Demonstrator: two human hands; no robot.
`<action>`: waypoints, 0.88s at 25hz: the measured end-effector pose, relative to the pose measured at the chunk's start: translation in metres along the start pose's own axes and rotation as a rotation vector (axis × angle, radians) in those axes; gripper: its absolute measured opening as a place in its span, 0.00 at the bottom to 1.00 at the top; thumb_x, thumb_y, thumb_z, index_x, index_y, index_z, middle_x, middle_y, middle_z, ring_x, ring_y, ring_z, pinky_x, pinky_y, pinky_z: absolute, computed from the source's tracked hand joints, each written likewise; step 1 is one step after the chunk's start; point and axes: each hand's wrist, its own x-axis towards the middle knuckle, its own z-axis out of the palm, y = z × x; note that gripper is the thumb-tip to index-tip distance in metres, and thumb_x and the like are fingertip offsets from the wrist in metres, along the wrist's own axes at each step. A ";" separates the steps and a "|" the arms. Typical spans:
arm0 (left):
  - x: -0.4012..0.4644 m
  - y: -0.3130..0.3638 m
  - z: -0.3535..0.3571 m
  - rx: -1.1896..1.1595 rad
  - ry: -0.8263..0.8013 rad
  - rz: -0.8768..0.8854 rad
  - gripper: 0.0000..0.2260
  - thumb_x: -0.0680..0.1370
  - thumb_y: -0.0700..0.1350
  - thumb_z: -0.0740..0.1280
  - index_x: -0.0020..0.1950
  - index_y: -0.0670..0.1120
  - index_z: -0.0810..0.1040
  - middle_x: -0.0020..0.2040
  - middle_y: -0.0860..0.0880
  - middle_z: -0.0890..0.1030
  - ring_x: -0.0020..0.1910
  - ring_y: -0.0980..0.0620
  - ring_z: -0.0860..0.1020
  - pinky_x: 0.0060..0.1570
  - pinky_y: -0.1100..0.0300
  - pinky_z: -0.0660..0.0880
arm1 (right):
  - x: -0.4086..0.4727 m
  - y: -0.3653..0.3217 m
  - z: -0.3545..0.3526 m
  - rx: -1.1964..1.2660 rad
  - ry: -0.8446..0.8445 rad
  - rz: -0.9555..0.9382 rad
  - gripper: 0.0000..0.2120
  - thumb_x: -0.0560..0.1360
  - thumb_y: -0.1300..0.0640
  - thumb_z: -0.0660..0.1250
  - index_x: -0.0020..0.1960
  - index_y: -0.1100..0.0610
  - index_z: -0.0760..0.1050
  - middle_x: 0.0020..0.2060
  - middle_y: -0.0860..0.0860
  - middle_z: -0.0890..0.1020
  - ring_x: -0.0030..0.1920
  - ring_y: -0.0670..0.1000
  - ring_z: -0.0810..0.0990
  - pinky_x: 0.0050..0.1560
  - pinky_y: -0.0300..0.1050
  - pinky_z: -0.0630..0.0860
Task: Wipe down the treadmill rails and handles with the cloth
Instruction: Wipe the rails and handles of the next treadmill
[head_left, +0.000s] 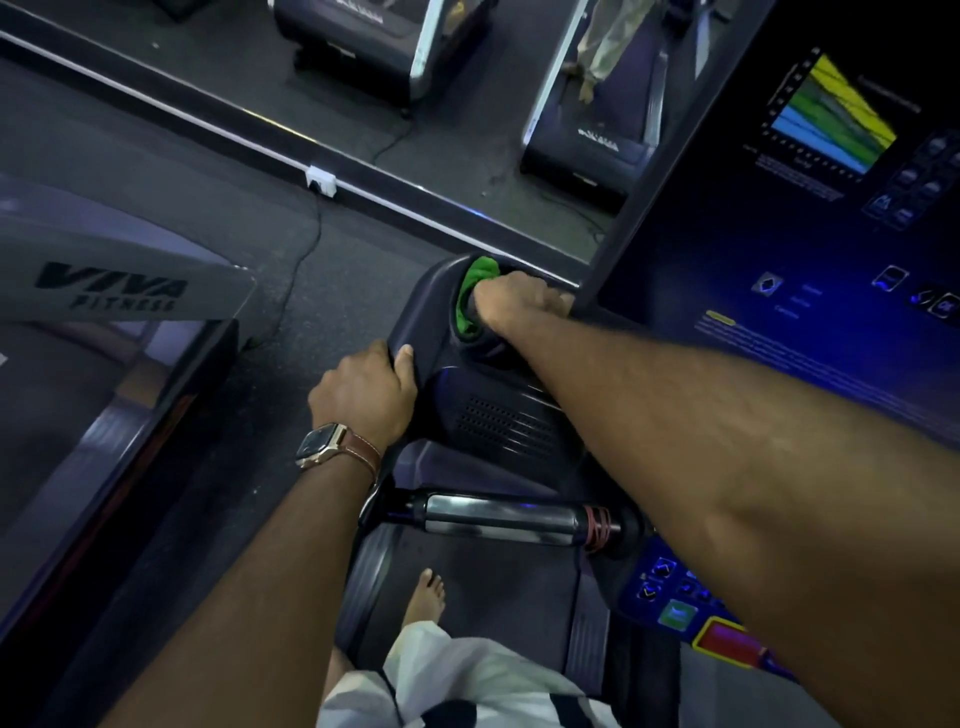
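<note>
Dark gym flooring (208, 208) surrounds the treadmill console (779, 270). At its ten o'clock corner the green cloth (475, 291) sits in a round cup holder (457, 312), the right hand (514, 306) apparently curled on it; at eight o'clock, the left hand (363, 395) grips the housing edge (415, 322).

Green cloth (474, 291), brown leather strap on watch (338, 448), chrome handle (501, 518), red button (730, 643), yellow-green-blue chart (834, 111)
</note>
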 end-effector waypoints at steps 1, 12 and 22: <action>0.000 0.000 0.000 0.007 0.002 0.000 0.21 0.81 0.59 0.52 0.54 0.44 0.75 0.50 0.37 0.81 0.49 0.33 0.78 0.40 0.51 0.66 | 0.001 -0.002 0.006 -0.016 0.020 -0.014 0.25 0.76 0.43 0.51 0.60 0.54 0.79 0.59 0.52 0.81 0.62 0.57 0.76 0.68 0.58 0.60; 0.002 0.003 0.000 0.025 0.008 0.010 0.21 0.81 0.58 0.52 0.53 0.43 0.76 0.49 0.37 0.81 0.47 0.33 0.78 0.39 0.51 0.66 | -0.006 -0.011 -0.015 -0.754 -0.195 -0.250 0.27 0.77 0.40 0.49 0.66 0.50 0.75 0.66 0.52 0.77 0.70 0.58 0.69 0.69 0.70 0.47; 0.002 0.001 0.001 0.011 0.001 0.023 0.21 0.81 0.58 0.52 0.51 0.43 0.75 0.46 0.38 0.81 0.45 0.33 0.79 0.40 0.50 0.70 | -0.018 0.029 0.012 -0.068 0.099 -0.075 0.30 0.84 0.51 0.49 0.77 0.70 0.51 0.77 0.66 0.53 0.77 0.64 0.51 0.76 0.61 0.48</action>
